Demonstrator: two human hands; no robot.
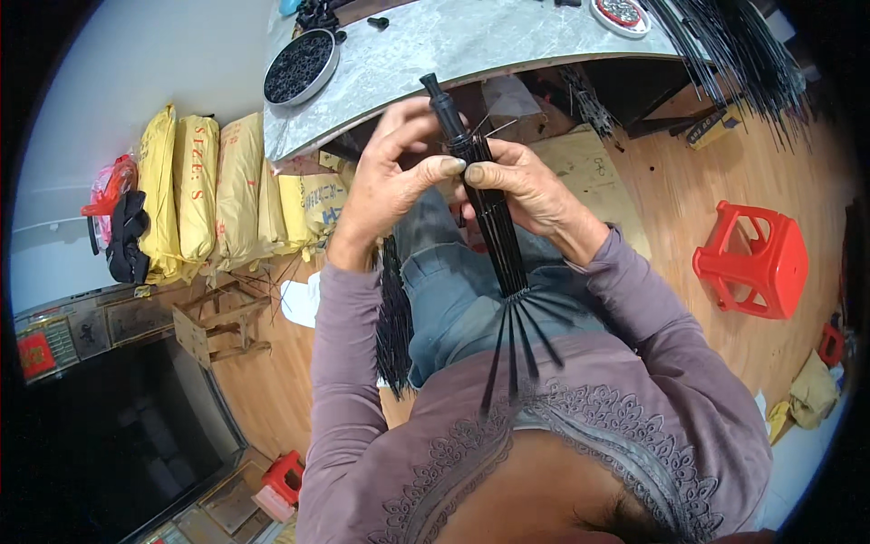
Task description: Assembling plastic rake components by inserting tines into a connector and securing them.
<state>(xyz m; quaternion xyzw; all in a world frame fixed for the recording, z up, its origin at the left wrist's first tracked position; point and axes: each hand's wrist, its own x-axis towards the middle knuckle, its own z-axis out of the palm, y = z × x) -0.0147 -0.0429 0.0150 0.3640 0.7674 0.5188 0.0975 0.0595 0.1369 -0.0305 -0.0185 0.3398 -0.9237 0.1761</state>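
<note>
A black umbrella frame (499,238) slants across my lap, its dark handle end up near the table edge and its bundled ribs fanning out toward my chest. Both hands close on it just below the collar where the ribs meet the shaft. My left hand (391,177) curls behind from the left, thumb laid across the front; its fingers are partly blurred. From the right, my right hand (530,189) pinches the ribs, its thumb tip beside the left thumb. A thin rib or wire sticks out to the right above my right hand.
On the marble-look table (408,54) stand a round tray of small black parts (301,67) and a white dish of red beads (621,13). Black ribs (739,54) overhang its right end. Yellow sacks (198,186) line the left wall. A red stool (757,260) stands at right.
</note>
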